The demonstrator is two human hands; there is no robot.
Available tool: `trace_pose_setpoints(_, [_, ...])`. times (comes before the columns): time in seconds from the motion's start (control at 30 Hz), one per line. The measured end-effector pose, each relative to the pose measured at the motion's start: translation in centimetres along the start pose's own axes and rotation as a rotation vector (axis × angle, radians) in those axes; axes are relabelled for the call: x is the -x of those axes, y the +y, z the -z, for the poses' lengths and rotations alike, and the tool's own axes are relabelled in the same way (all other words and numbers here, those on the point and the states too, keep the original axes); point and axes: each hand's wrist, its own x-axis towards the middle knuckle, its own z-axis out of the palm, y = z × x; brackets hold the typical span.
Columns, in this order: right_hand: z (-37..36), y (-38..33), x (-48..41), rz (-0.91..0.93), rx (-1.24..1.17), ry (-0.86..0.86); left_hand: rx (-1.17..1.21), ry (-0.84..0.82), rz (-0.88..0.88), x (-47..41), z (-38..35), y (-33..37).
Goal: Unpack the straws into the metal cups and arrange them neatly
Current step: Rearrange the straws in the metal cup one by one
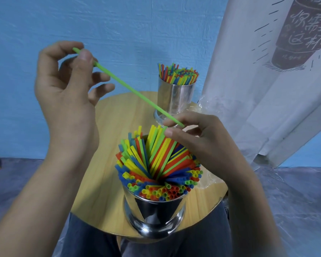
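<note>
A single green straw (130, 88) slants from upper left to lower right above the table. My left hand (67, 86) pinches its upper end between thumb and forefinger. My right hand (198, 134) pinches its lower end, just above the near metal cup (154, 210). That cup stands at the table's front edge, packed with many red, yellow, green and blue straws (156, 164) that fan outward unevenly. A second metal cup (176, 97) stands at the table's far side, full of upright coloured straws (178, 73).
The cups rest on a small round wooden table (119, 127). Crumpled clear plastic wrapping (208, 104) lies at the table's right edge, partly behind my right hand. A white printed curtain (267, 80) hangs at the right. My knees sit below the table.
</note>
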Motion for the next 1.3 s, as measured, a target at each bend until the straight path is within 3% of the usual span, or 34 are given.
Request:
trace_pose_setpoints(0.17, [0.5, -0.2, 0.3, 0.112, -0.133, 0.203, 0.010, 0.018, 0.119, 0.2, -0.2, -0.7])
trace_pose_setpoints(0.27, [1.1, 0.0, 0.6, 0.124, -0.350, 0.313, -0.085, -0.045, 0.224, 0.6, -0.2, -1.4])
trace_pose_setpoints(0.4, [1.9, 0.0, 0.7, 0.086, -0.602, 0.466, -0.373, -0.362, 0.326, 1.0, -0.2, -1.9])
trace_pose_setpoints(0.53, [2.4, -0.3, 0.8, 0.084, -0.593, 0.588, -0.604, -0.755, 0.369, 1.3, -0.5, -1.6])
trace_pose_setpoints(0.63, [2.3, -0.4, 0.9, 0.114, -0.464, 0.563, -0.699, -0.923, 0.410, 1.3, -0.7, -1.5])
trace_pose_setpoints(0.73, [1.6, -0.5, 0.7, 0.140, -0.330, 0.467, -0.724, -0.984, 0.426, 1.2, -1.0, -1.4])
trace_pose_setpoints(0.87, [0.2, -0.6, 0.5, 0.120, -0.159, 0.298, -0.683, -0.985, 0.447, 1.2, -1.1, -1.3])
trace_pose_setpoints(1.3, [0.2, 0.4, -0.1, 0.010, 0.022, 0.114, -0.702, -0.951, 0.392, 1.3, -0.9, -2.0])
